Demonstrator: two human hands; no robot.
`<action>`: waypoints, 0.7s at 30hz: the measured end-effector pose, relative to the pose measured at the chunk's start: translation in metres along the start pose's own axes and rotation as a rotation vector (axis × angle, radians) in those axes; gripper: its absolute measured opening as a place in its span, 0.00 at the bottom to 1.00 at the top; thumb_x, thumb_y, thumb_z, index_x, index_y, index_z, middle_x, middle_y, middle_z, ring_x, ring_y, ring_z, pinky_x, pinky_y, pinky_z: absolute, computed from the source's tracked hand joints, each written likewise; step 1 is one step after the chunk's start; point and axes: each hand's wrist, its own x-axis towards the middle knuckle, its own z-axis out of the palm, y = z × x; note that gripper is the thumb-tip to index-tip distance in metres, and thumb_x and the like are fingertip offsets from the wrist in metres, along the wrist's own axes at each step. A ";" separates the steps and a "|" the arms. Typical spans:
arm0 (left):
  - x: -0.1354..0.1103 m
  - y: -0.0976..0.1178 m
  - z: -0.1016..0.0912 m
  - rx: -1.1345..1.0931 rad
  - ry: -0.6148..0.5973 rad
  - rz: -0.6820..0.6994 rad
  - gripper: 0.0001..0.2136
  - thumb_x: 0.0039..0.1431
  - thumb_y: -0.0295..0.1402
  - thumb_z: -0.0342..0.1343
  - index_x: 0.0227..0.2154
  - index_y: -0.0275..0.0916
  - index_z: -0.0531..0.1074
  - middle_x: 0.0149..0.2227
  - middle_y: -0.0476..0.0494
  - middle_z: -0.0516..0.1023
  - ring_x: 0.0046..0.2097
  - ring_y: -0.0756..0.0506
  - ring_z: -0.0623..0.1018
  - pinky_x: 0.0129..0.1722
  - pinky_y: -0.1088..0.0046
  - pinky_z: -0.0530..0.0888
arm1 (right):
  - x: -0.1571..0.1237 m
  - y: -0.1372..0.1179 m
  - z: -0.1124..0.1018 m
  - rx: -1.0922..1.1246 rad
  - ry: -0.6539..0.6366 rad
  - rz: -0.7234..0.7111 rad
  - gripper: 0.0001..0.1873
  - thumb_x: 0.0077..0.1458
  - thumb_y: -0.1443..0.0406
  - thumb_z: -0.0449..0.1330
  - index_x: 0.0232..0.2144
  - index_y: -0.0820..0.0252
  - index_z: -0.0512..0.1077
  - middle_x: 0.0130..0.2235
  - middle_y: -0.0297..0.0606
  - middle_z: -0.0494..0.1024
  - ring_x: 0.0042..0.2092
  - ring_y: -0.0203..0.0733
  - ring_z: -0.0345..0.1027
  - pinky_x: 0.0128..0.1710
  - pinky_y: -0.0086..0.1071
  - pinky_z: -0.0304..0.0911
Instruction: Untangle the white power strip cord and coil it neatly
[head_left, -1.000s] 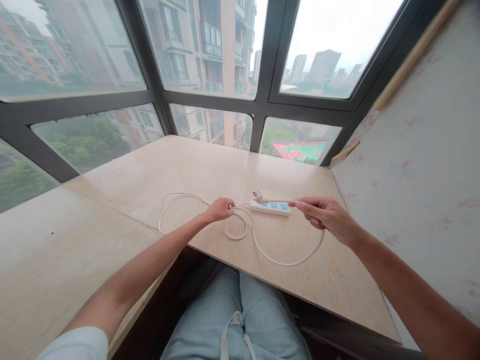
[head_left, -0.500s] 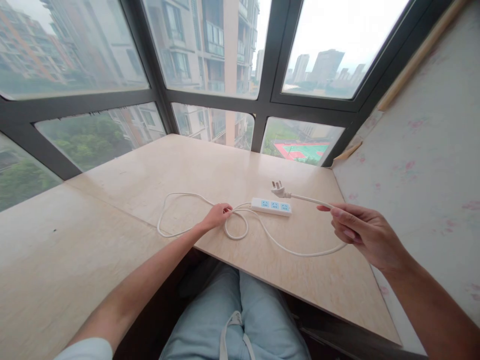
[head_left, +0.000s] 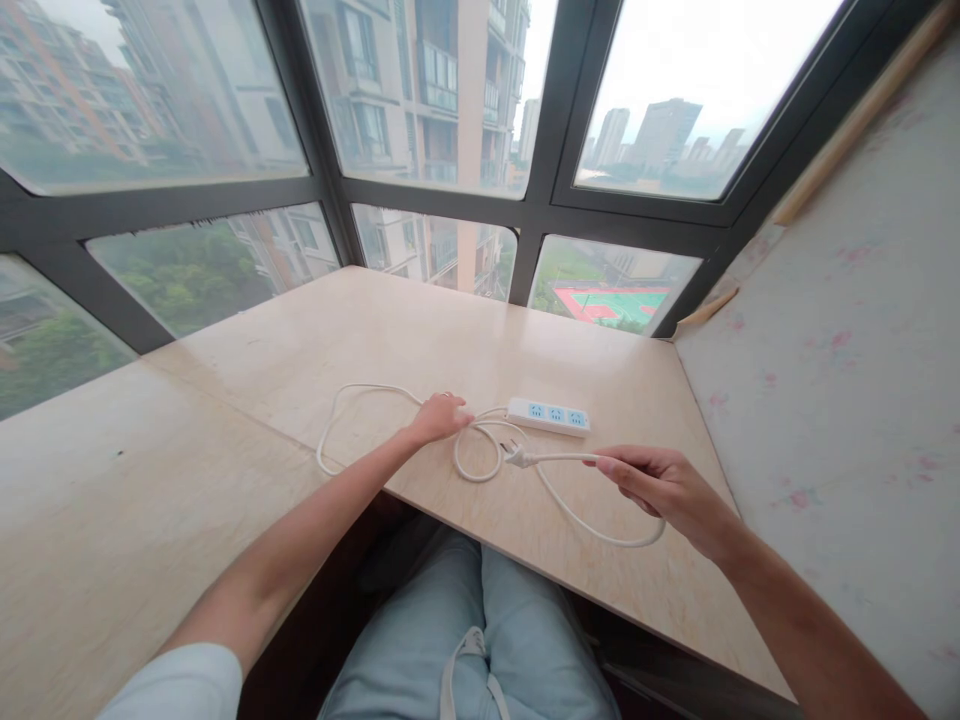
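A white power strip [head_left: 549, 416] with blue sockets lies on the light wooden table [head_left: 300, 350]. Its white cord [head_left: 360, 392] runs in loops across the tabletop. My left hand [head_left: 441, 417] is closed on the cord where a small loop crosses itself, left of the strip. My right hand [head_left: 660, 485] pinches the cord a short way behind the plug [head_left: 514, 455], holding the plug end just above the table, pointing left toward the small loop. A wide bend of cord hangs below my right hand.
Dark-framed windows [head_left: 540, 130] surround the table's far sides. A pale papered wall [head_left: 847, 370] bounds the right. My legs in light blue trousers [head_left: 480, 640] sit under the table's near edge.
My right hand swung the plug end from behind the power strip down and left, to in front of it near the small loop. My left hand stayed on the cord.
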 end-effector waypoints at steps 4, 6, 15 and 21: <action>0.010 -0.001 -0.006 -0.006 -0.211 0.075 0.19 0.57 0.47 0.53 0.42 0.40 0.78 0.41 0.40 0.80 0.44 0.42 0.77 0.43 0.70 0.69 | 0.012 0.002 0.015 -0.082 -0.038 -0.003 0.24 0.53 0.46 0.60 0.29 0.63 0.77 0.18 0.26 0.53 0.20 0.29 0.43 0.18 0.27 0.38; 0.011 0.001 -0.011 -0.013 -0.304 0.101 0.19 0.55 0.49 0.54 0.41 0.41 0.78 0.40 0.42 0.80 0.42 0.43 0.77 0.41 0.71 0.68 | 0.018 0.004 0.024 -0.102 -0.049 -0.004 0.23 0.54 0.48 0.59 0.26 0.62 0.75 0.18 0.27 0.54 0.20 0.29 0.44 0.18 0.27 0.39; 0.006 0.009 -0.010 0.035 -0.314 0.147 0.05 0.37 0.31 0.61 0.21 0.38 0.71 0.25 0.46 0.76 0.31 0.45 0.74 0.31 0.72 0.66 | 0.034 0.012 0.066 -0.045 -0.062 0.067 0.19 0.53 0.51 0.58 0.23 0.61 0.71 0.18 0.28 0.58 0.20 0.30 0.46 0.20 0.28 0.41; 0.003 0.011 -0.014 -0.185 -0.217 0.131 0.06 0.48 0.31 0.52 0.28 0.36 0.73 0.25 0.48 0.76 0.28 0.49 0.75 0.28 0.75 0.68 | 0.034 0.031 0.097 0.011 -0.015 0.092 0.18 0.54 0.52 0.56 0.21 0.59 0.66 0.18 0.29 0.61 0.20 0.31 0.49 0.20 0.27 0.43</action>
